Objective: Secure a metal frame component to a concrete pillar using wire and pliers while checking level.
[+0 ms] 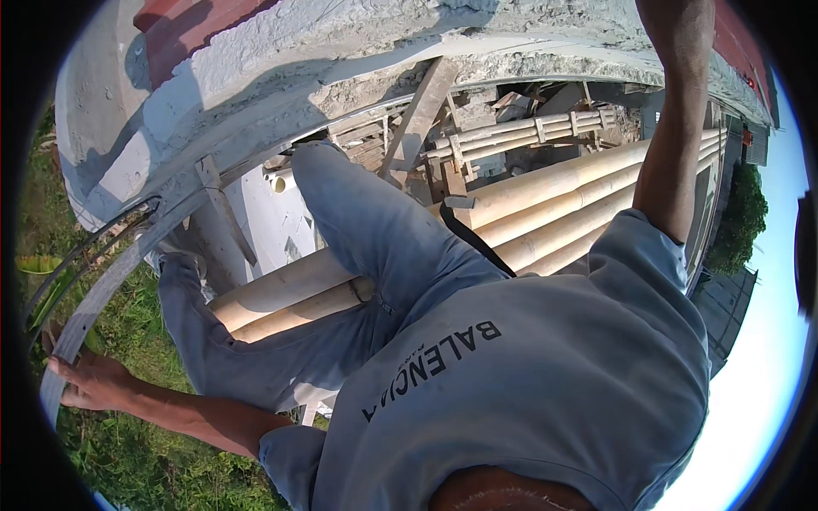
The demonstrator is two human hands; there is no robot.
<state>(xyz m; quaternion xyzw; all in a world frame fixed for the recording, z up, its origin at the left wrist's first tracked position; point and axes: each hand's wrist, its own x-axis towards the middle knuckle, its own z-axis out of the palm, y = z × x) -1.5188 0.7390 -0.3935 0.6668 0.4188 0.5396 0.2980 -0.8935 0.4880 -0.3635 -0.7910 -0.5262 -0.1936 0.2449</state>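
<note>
At the lower left, my left hand (92,381) is closed around the end part of a long, flat grey strip of weathered board (89,313). The strip runs up and right along the rough concrete ledge (281,77). My right arm stretches up across the right side, over the ledge. Only the wrist and the base of my right hand (677,24) show at the top edge; its fingers are cut off, so what it touches is hidden. Thick bamboo poles (562,183) lie under my bent legs.
A slanting wooden prop (423,115) leans against the ledge. Thinner lashed bamboo (528,132) and scrap timber lie below. Green grass and plants (162,439) spread far down at the left. Red roofing (192,34) tops the ledge. Dark bent rods (94,243) stick out near the board.
</note>
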